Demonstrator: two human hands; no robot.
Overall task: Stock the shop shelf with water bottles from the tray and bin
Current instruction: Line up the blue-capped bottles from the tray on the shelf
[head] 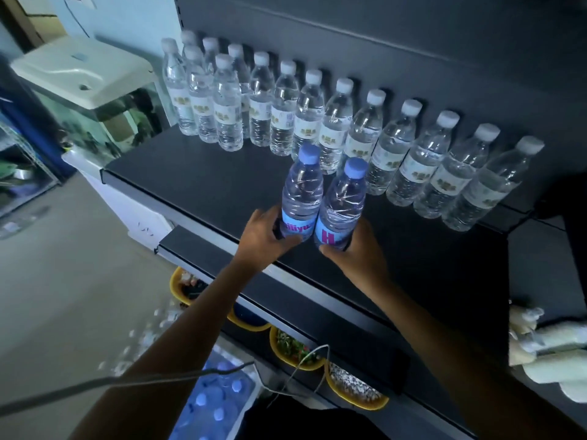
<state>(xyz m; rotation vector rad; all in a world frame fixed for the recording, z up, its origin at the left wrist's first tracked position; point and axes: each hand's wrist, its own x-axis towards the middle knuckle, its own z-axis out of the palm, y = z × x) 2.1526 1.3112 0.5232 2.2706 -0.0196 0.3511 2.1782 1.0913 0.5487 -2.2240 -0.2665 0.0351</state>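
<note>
Bare shelf lies open ahead of the white-capped row. Left hand and right hand each clasp 1 of 2 touching blue-capped bottles above the front edge.

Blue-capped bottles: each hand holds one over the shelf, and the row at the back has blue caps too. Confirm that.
Not quite. In the head view the left hand and right hand do each hold a blue-capped bottle over the shelf, but the back row has white caps, not blue.
</note>
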